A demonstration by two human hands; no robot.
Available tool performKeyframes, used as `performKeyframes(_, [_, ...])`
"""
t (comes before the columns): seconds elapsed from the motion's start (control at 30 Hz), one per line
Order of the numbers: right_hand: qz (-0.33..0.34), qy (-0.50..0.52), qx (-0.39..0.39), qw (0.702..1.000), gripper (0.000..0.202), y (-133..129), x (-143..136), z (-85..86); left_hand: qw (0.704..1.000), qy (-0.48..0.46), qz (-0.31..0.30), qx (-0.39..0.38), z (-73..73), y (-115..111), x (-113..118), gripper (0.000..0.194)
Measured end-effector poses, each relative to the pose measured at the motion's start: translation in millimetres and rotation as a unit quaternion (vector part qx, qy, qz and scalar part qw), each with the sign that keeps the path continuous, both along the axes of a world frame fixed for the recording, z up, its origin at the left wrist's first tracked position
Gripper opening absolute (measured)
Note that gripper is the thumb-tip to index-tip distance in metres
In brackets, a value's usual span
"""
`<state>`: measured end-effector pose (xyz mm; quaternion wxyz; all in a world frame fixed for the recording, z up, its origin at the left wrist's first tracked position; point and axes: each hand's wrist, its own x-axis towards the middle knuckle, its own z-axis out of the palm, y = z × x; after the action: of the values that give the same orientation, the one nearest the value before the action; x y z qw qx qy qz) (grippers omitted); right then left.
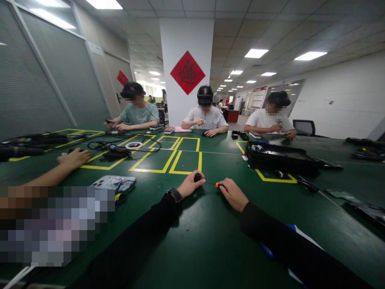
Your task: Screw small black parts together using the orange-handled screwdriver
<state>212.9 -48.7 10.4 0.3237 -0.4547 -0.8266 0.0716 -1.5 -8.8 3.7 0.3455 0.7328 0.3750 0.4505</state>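
My right hand [234,195] is closed around the handle of a screwdriver [217,185] with an orange collar. Its thin shaft points left toward my left hand [189,185]. Pinched between the thumb and fingers of that left hand is a small black rounded piece [197,177]; its exact kind is too small to tell. I cannot make out whether the screwdriver's tip touches it. Both hands are just above the dark green table [207,228], near its middle, and a dark watch [174,195] is on my left wrist.
A black open case [282,156] lies to the right. A clear-lidded box [114,183] is at left, near a co-worker's arm [73,159]. Cables and a white tape roll [134,145] lie beyond. Yellow tape outlines mark the table. Several people wearing headsets sit across.
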Motion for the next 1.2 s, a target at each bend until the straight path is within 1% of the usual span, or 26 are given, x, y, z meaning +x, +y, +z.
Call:
performKeyframes(0.1, [0.007,0.024,-0.001,1.0,0.014,2,2,-2.3,1.0,0.001,-0.003,-0.007,-1.2,0,1,0.02])
performKeyframes(0.3, [0.02,0.076,-0.021,0.997,0.015,5,2,-2.8,0.999,-0.016,-0.018,-0.038,0.8,-2,2,0.023])
performKeyframes(0.4, [0.011,0.069,-0.022,0.997,0.017,7,0,-4.0,0.999,-0.024,-0.013,-0.044,0.8,-2,2,0.023])
performKeyframes(0.47, [0.002,0.054,-0.023,0.998,0.025,10,-1,-5.8,0.999,-0.026,-0.007,-0.042,0.2,-1,2,0.023])
performKeyframes(0.53, [0.003,0.046,-0.023,0.999,0.027,11,0,-7.7,0.999,-0.028,-0.001,-0.043,-0.7,0,2,0.023])
performKeyframes(0.67, [0.005,0.075,-0.029,0.997,0.013,10,1,-8.7,0.998,-0.031,0.013,-0.06,-1.7,2,2,0.024])
performKeyframes(0.8, [0.007,0.104,-0.056,0.993,0.013,8,1,-7.9,0.998,-0.033,0.016,-0.054,-0.5,1,1,0.023])
performKeyframes(0.93, [-0.018,0.089,-0.043,0.995,0.017,10,1,-8.0,0.996,-0.046,0.014,-0.076,0.2,0,2,0.022])
performKeyframes(1.0, [-0.014,0.067,-0.027,0.997,0.019,10,1,-7.7,0.995,-0.05,0.014,-0.081,-0.2,1,2,0.022])
performKeyframes(1.07, [-0.004,0.055,-0.017,0.998,0.016,9,0,-6.9,0.995,-0.053,0.018,-0.08,-1.0,1,2,0.021])
performKeyframes(1.13, [0.001,0.056,-0.017,0.998,0.012,7,-1,-6.0,0.995,-0.058,0.024,-0.084,-1.9,2,2,0.019])
performKeyframes(1.2, [0.001,0.057,-0.022,0.998,0.012,5,-1,-5.5,0.994,-0.063,0.029,-0.09,-2.3,3,1,0.018])
